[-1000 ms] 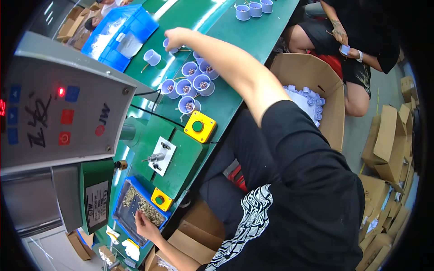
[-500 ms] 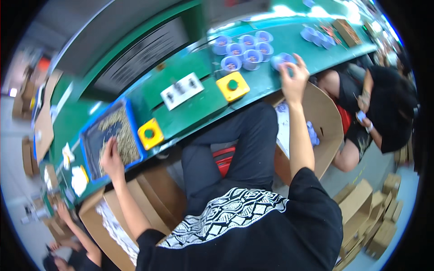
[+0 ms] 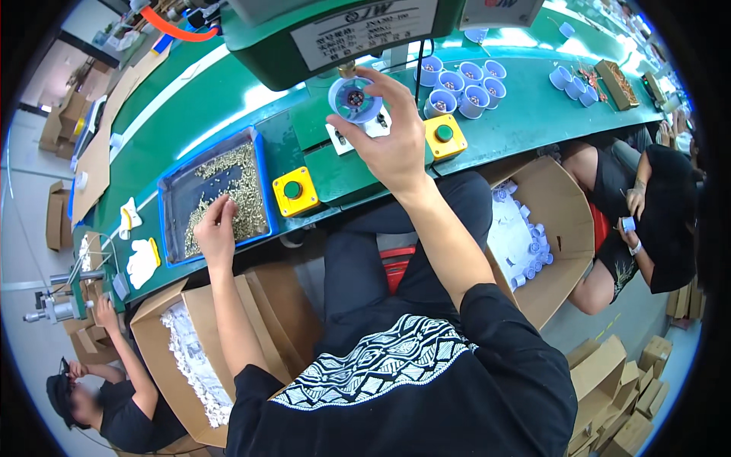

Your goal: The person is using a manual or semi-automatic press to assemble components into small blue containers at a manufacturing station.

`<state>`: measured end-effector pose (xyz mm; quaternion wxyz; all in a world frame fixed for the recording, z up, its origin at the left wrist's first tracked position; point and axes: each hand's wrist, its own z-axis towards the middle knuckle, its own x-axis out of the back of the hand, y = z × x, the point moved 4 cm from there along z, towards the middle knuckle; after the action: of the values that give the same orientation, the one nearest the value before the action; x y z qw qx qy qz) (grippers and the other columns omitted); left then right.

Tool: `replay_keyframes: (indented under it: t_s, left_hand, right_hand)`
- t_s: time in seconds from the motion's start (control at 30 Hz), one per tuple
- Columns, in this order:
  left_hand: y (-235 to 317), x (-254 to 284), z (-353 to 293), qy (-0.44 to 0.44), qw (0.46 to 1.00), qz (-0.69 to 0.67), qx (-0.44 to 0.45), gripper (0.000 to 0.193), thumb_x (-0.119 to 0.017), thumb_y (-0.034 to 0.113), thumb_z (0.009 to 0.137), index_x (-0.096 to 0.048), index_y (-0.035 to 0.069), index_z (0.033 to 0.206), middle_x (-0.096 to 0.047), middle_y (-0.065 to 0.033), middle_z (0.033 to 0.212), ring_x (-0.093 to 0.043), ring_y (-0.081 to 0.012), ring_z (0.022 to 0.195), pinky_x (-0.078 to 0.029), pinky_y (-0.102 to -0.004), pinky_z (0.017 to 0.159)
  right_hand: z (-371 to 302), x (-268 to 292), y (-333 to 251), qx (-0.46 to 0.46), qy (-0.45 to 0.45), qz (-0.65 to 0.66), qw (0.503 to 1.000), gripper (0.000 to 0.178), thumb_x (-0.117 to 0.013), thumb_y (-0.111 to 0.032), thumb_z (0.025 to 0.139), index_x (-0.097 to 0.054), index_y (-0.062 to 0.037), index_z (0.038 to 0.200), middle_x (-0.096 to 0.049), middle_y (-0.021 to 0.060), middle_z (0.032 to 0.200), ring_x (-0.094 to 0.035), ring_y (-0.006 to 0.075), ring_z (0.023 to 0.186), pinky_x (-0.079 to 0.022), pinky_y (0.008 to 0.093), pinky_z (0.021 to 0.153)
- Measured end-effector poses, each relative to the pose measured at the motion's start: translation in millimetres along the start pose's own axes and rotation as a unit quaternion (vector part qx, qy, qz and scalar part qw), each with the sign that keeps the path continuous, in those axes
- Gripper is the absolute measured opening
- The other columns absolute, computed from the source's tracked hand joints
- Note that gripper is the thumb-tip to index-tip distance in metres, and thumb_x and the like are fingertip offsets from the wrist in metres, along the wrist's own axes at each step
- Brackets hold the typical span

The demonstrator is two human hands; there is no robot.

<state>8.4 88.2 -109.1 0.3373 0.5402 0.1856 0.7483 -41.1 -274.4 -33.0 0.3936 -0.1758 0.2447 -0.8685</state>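
Note:
My right hand (image 3: 392, 137) grips a pale violet plastic cup (image 3: 343, 107) between thumb and fingers, tilted so that its open end shows. Coppery and dark parts sit inside it. The cup is beneath the green press head (image 3: 365, 34), over a white fixture plate (image 3: 340, 143) that it partly hides. My left hand (image 3: 216, 236) has thumb and fingers pinched together above a blue-rimmed tray (image 3: 266, 186). Small brass-coloured pieces (image 3: 245, 183) lie heaped in that tray; whatever the fingertips hold is too small to make out.
Yellow boxes with green buttons (image 3: 296, 192) flank the fixture. Several violet cups (image 3: 473, 100) stand right of it. Cartons sit either side of my legs; the right carton (image 3: 563, 206) holds more cups. White gloves (image 3: 142, 263) lie left. Co-workers sit at both sides.
My right hand has moved left from beside the group of cups to under the press, bringing a cup. My left hand stays pinched over the tray. The view has shifted.

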Motion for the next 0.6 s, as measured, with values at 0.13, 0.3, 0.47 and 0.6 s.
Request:
replay_keyframes:
  t_s: [0.13, 0.3, 0.47, 0.6]
  left_hand:
    - [8, 1, 1, -0.012, 1.0, 0.004, -0.008, 0.017, -0.071, 0.01, 0.096, -0.075, -0.001, 0.109, -0.078, -0.0094, 0.092, -0.073, -0.0112, 0.082, -0.056, -0.0257, 0.074]
    - [7, 0, 0, -0.002, 1.0, -0.002, -0.021, 0.016, -0.071, 0.01, 0.096, -0.075, 0.0, 0.107, -0.078, -0.0093, 0.092, -0.073, -0.0117, 0.081, -0.056, -0.026, 0.073]
    - [10, 1, 0, 0.006, 0.999, 0.006, -0.043, 0.015, -0.072, 0.01, 0.095, -0.076, 0.001, 0.107, -0.079, -0.0084, 0.092, -0.073, -0.0115, 0.08, -0.055, -0.026, 0.072]
    - [8, 3, -1, 0.02, 0.999, 0.015, -0.048, 0.015, -0.072, 0.01, 0.095, -0.076, 0.001, 0.106, -0.079, -0.0079, 0.092, -0.073, -0.0112, 0.08, -0.055, -0.0263, 0.072]
  right_hand:
    - [-1, -5, 7, 0.03, 0.013, -0.057, 0.998, 0.065, -0.09, -0.006, 0.076, -0.05, -0.0014, 0.126, -0.065, 0.0182, 0.131, -0.067, 0.0252, 0.115, -0.055, 0.0347, 0.096]
    - [-6, -6, 12, 0.031, 0.027, -0.022, 0.999, 0.069, -0.091, -0.005, 0.074, -0.05, -0.0014, 0.13, -0.065, 0.0186, 0.129, -0.067, 0.0266, 0.117, -0.055, 0.0347, 0.095]
    - [-7, -4, 11, 0.063, 0.042, 0.004, 0.997, 0.072, -0.092, -0.006, 0.073, -0.051, -0.0019, 0.132, -0.067, 0.0176, 0.126, -0.067, 0.028, 0.116, -0.055, 0.036, 0.094]
    - [0, -6, 7, 0.059, 0.02, -0.097, 0.993, 0.073, -0.092, -0.013, 0.074, -0.052, -0.0011, 0.134, -0.068, 0.0166, 0.122, -0.067, 0.0296, 0.113, -0.055, 0.0375, 0.092]
